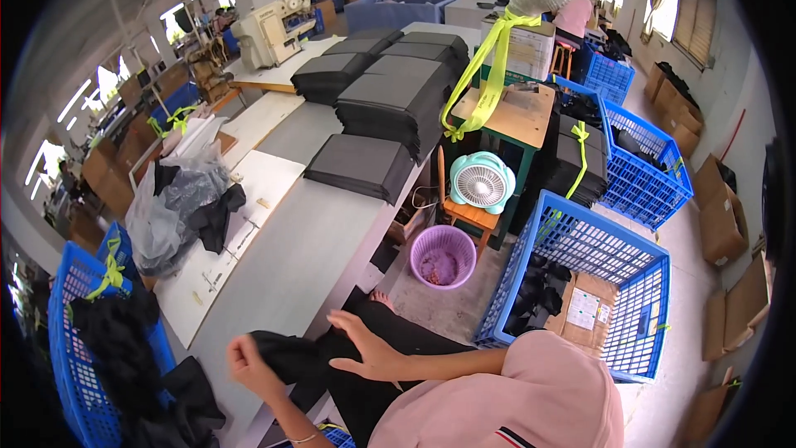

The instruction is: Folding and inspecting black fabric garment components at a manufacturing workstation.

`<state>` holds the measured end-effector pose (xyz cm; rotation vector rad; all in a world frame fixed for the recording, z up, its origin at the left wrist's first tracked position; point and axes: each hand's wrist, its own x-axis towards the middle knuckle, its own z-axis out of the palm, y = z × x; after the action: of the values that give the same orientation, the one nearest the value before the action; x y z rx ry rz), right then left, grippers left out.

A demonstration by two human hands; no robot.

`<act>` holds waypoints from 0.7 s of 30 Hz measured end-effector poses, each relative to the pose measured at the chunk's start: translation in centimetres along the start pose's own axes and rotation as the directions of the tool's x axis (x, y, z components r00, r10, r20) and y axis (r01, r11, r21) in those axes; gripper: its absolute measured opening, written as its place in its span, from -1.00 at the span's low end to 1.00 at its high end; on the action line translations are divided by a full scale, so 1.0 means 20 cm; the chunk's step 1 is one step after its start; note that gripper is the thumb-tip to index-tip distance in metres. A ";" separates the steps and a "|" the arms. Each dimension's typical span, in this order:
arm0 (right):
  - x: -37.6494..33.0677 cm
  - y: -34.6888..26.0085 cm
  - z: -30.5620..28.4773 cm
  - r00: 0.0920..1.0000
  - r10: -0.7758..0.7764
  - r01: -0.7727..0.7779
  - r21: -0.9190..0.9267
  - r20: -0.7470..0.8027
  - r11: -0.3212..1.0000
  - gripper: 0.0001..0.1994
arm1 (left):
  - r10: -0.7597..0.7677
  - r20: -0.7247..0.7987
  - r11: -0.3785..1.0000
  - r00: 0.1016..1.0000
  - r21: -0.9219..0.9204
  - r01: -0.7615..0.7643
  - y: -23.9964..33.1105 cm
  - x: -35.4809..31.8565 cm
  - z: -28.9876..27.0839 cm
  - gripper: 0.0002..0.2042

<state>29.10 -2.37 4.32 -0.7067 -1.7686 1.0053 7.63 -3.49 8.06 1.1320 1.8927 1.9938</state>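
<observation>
At the table's near edge, my left hand (253,367) is closed on the edge of a piece of black cloth (280,350). The cloth stretches from that fist toward my lap, where it blends into my black trousers. My right hand (369,352) is open above it, thumb and fingers apart, palm turned toward the left hand. Whether its fingertips touch the cloth I cannot tell. A bare grey table top (290,257) extends ahead of both hands. Farther along it stand several stacks of flat black pieces (361,162).
A clear plastic bag (170,216) with black cloth lies on the white board at left. Blue crates stand on the left (66,315) and right (651,282). Beyond my knees are a purple basket (444,257) and a teal fan (482,182) on a stool. A sewing machine (274,29) stands farther back.
</observation>
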 end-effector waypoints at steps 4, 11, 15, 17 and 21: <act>0.14 0.02 0.04 0.998 0.005 -0.017 -0.188 -0.063 0.982 -0.28 | 0.041 0.359 0.999 0.933 0.001 -0.044 0.21 -0.33 0.17 -0.93; 0.08 0.17 -0.04 0.902 0.331 -0.419 0.379 0.277 0.825 -0.67 | -0.025 0.125 0.999 0.992 -0.032 0.029 0.06 -0.29 0.08 -0.92; 0.07 -0.03 -0.11 0.549 0.258 -0.834 0.540 0.795 0.111 -0.71 | -0.103 0.117 0.985 0.988 -0.122 0.118 -0.05 -0.22 0.01 -0.88; 0.08 0.04 -0.08 0.644 0.217 -0.764 0.610 0.733 0.208 -0.70 | -0.149 0.143 0.983 0.978 -0.086 0.162 -0.09 -0.21 -0.03 -0.83; 0.21 0.05 -0.07 0.814 0.365 -0.568 0.489 0.451 0.662 -0.66 | -0.650 0.681 0.132 0.337 -0.336 0.932 0.00 -0.35 -0.04 -0.70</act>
<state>28.85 1.97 5.54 -0.6131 -1.3792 2.0443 11.95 -8.26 5.38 0.0598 0.9030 1.3554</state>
